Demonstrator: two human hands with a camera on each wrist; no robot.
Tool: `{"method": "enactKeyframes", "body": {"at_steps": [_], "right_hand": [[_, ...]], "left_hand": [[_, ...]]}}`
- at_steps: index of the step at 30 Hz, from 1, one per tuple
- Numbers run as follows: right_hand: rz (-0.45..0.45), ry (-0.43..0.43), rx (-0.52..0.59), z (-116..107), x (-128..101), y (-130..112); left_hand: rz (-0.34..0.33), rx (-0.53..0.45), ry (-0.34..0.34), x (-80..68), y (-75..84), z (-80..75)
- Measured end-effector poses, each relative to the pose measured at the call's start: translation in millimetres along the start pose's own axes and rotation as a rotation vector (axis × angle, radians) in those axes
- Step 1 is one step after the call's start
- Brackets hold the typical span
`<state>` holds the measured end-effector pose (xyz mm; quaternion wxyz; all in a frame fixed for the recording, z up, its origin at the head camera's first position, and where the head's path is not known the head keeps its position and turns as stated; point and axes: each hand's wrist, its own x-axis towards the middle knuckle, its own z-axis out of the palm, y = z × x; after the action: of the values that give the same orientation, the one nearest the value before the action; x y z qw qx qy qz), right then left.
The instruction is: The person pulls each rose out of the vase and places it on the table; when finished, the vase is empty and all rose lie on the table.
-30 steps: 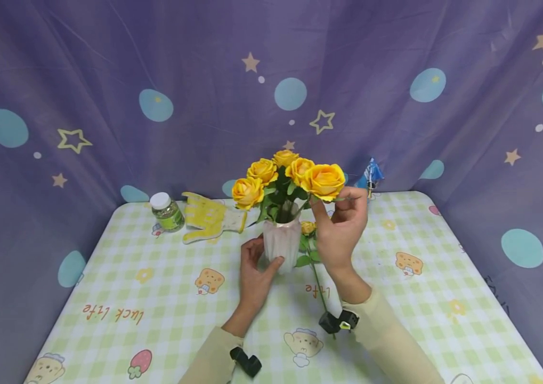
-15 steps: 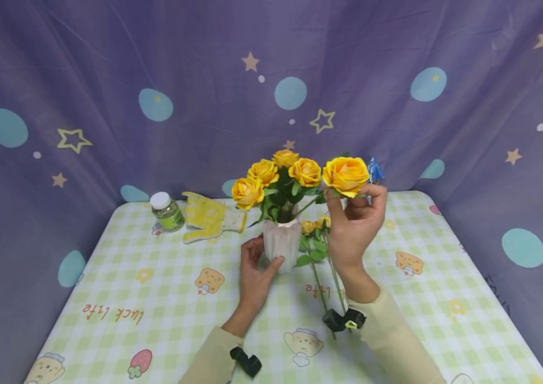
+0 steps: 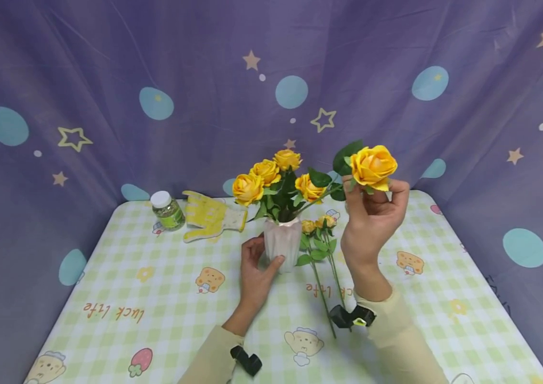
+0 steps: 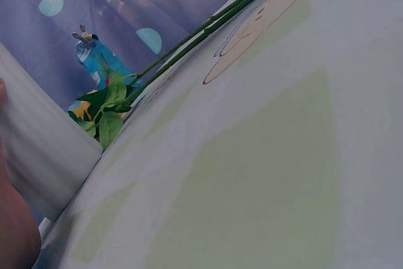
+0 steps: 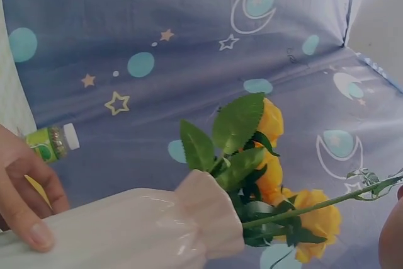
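A pale pinkish-white vase (image 3: 283, 245) stands on the table with several yellow roses (image 3: 265, 172) in its mouth. My left hand (image 3: 254, 274) grips the vase's lower left side, thumb across its front. To the right, my right hand (image 3: 372, 226) pinches a large yellow rose (image 3: 374, 166) just under its bloom. That rose leans out to the right, and in the right wrist view its stem (image 5: 321, 205) still runs into the vase mouth. Beside the vase, two smaller yellow roses (image 3: 326, 222) lie on the table, their stems pointing toward me.
A white-capped jar (image 3: 168, 212) and a yellow-and-white work glove (image 3: 211, 217) sit at the back left. In the left wrist view a blue packet (image 4: 94, 61) stands beyond the lying roses. A purple patterned curtain (image 3: 204, 106) hangs behind the checked tablecloth (image 3: 165, 298).
My right hand has moved right, pulling the large rose away from the other blooms. A neighbouring rose now droops lower to the right. My left hand stays on the vase.
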<state>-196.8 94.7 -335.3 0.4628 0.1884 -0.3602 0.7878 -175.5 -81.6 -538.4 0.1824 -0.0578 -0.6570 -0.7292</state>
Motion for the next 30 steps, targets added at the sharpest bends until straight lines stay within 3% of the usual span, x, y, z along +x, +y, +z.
{"method": "enactKeyframes", "body": {"at_steps": [7, 30], "right_hand": [[-0.017, 0.063, 0.076, -5.2, 13.1, -3.8], [-0.07, 0.248, 0.144, -20.0, 51.5, -27.8]], "left_hand": [[-0.016, 0.014, 0.002, -0.2, -0.7, -0.2], [-0.01, 0.011, -0.004, 0.6, -1.6, -0.2]]}}
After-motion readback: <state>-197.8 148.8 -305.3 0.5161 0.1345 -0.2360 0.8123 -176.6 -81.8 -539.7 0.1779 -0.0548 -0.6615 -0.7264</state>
